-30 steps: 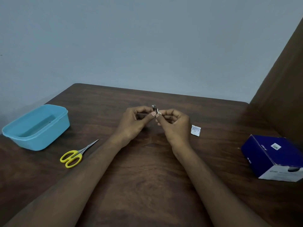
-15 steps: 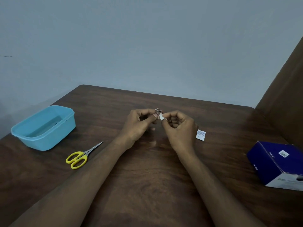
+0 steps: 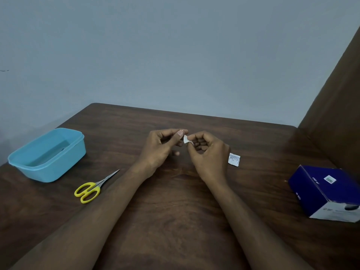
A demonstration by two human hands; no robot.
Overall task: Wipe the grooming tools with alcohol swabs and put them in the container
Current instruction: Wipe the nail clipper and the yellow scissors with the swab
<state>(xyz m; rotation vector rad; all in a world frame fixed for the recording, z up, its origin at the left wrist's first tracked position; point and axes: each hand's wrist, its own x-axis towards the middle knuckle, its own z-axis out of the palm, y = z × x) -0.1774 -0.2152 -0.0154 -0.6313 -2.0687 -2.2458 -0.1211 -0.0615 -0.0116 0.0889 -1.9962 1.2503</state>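
Two bare hands meet above the middle of a dark, grained wooden table [image 3: 175,221]. The right hand [image 3: 209,154], fingers curled inward, pinches a small white swab [image 3: 186,139], a soft, creased scrap of material, between thumb and forefinger. The left hand [image 3: 161,149], also curled, nips a small metal grooming tool [image 3: 182,131] at its fingertips; only a glint of the tool shows past the thumbnail, too little to tell its shape. The swab sits just beside that glint, and whether the two touch cannot be told. Both forearms reach in from the near edge and converge, wrists raised off the wood.

Just to the right of the right hand lies a flat, torn white sachet [image 3: 234,160] with fine print. Well beyond it, a glossy navy cardboard box [image 3: 327,191] with a white end panel rests tilted at the frame's edge. Left of the left forearm lies a pair of scissors [image 3: 93,188] with slim steel blades closed and yellow plastic loops. Farther left stands the container [image 3: 48,154], a smooth light-blue plastic tub, rectangular with rounded corners and a lipped rim. A plain grey-blue wall [image 3: 175,55] rises behind.
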